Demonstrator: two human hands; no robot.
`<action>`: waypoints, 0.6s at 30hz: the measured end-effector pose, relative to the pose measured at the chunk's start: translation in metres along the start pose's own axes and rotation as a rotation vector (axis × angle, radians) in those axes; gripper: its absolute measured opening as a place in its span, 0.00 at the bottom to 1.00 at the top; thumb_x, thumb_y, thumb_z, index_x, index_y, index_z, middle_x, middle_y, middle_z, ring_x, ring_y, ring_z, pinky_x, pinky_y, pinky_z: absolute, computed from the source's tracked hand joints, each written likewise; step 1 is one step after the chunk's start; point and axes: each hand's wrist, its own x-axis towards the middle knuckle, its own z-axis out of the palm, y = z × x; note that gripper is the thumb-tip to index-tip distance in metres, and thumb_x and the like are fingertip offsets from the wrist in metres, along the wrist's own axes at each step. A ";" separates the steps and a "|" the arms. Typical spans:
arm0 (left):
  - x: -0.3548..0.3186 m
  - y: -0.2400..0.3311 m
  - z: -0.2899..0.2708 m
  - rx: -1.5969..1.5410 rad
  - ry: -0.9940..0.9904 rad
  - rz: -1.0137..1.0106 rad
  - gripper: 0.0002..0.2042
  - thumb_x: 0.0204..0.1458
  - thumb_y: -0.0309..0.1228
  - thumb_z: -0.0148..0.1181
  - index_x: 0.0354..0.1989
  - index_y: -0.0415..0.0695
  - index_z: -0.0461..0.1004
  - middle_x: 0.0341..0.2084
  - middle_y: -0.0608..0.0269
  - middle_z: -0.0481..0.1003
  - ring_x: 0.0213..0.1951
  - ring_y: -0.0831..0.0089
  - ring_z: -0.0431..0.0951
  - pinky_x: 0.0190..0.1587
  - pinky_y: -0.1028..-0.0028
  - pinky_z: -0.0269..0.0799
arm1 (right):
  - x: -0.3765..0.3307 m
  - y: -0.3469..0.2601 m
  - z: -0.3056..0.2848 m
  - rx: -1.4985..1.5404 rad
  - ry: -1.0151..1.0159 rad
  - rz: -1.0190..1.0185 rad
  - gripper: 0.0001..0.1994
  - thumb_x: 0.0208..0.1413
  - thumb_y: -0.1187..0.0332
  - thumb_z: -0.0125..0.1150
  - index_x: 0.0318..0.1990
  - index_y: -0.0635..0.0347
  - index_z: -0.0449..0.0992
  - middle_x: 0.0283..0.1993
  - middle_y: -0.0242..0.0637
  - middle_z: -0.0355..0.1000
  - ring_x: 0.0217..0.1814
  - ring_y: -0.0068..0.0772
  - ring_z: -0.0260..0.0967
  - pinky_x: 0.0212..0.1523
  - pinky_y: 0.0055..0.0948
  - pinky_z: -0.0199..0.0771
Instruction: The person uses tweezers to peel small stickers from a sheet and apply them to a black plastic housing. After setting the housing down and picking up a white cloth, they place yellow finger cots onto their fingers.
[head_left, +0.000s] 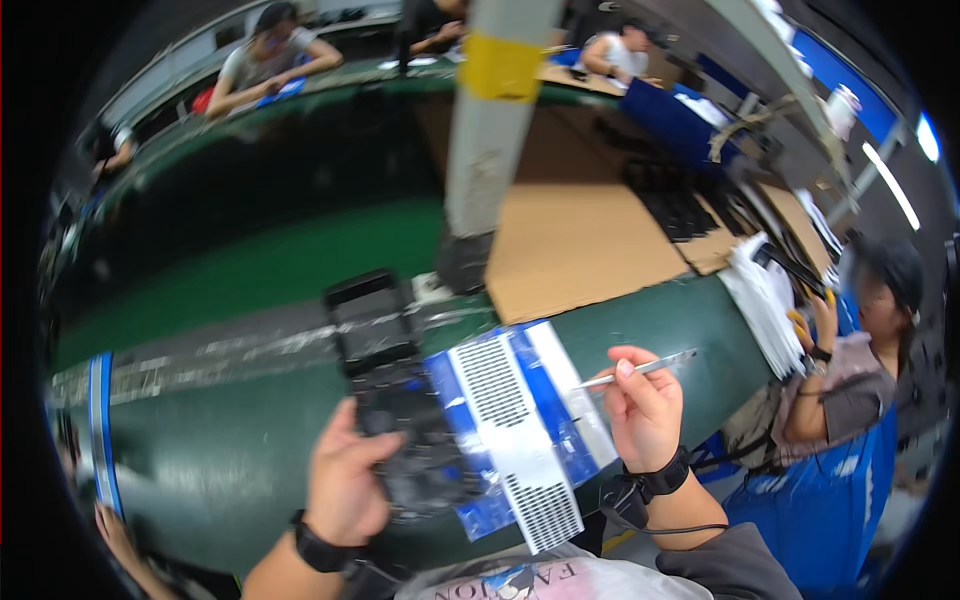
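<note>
Green table; left hand grips black casing; right hand pinches one tool; one white sheet.

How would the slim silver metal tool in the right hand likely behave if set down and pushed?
The slim silver metal tool in the right hand is narrow, so probably light. Its straight shape suggests it is stiff. On the glossy green tabletop, it would likely slide easily.
</note>
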 end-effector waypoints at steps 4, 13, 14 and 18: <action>0.091 0.055 0.003 -0.007 -0.249 0.108 0.14 0.50 0.32 0.46 0.42 0.37 0.63 0.34 0.55 0.71 0.38 0.66 0.72 0.45 0.69 0.66 | 0.011 -0.006 -0.041 -0.061 0.087 0.011 0.08 0.48 0.75 0.54 0.36 0.68 0.69 0.24 0.41 0.70 0.15 0.15 0.55 0.15 0.13 0.50; -0.013 0.035 -0.044 0.200 0.123 0.182 0.24 0.48 0.31 0.47 0.54 0.42 0.53 0.50 0.52 0.61 0.49 0.70 0.65 0.48 0.68 0.62 | 0.123 -0.071 -0.180 -0.923 0.216 -0.494 0.10 0.48 0.68 0.53 0.34 0.66 0.72 0.24 0.34 0.69 0.28 0.23 0.68 0.29 0.23 0.66; -0.018 0.031 -0.038 0.192 0.108 0.192 0.24 0.47 0.31 0.47 0.54 0.42 0.54 0.50 0.52 0.61 0.49 0.69 0.65 0.48 0.68 0.62 | 0.149 -0.079 -0.186 -0.991 0.239 -0.346 0.09 0.48 0.69 0.52 0.34 0.65 0.73 0.25 0.37 0.70 0.30 0.26 0.69 0.31 0.24 0.67; -0.034 0.028 -0.033 0.145 0.175 0.302 0.22 0.46 0.27 0.48 0.52 0.39 0.55 0.49 0.49 0.62 0.49 0.68 0.65 0.46 0.69 0.64 | 0.249 -0.073 -0.199 -1.652 0.266 -0.419 0.09 0.45 0.71 0.51 0.33 0.60 0.74 0.30 0.46 0.71 0.36 0.44 0.69 0.38 0.33 0.67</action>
